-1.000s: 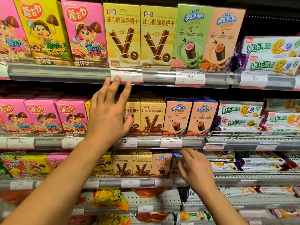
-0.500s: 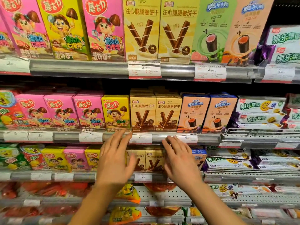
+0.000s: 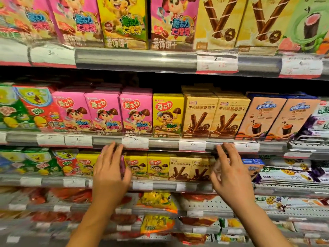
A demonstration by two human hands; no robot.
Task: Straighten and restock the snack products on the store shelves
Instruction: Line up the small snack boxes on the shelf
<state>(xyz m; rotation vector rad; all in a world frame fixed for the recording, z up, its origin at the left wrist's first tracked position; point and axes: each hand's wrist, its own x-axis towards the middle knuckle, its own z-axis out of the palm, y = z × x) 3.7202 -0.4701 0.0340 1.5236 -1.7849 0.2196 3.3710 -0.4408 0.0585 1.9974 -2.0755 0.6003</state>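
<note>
Shelves: grey metal shelf rails [image 3: 135,58] with paper price tags cross the whole frame, tier on tier.
Boxes: glossy upright cardboard snack boxes [image 3: 158,164] at lower centre, long axis vertical, flush in a row.
Relation: that row lies straight ahead, between the hands, both about equally near.
Hands: left hand [image 3: 111,172] and right hand [image 3: 229,175] open, fingers straight, gripping nothing.
</note>
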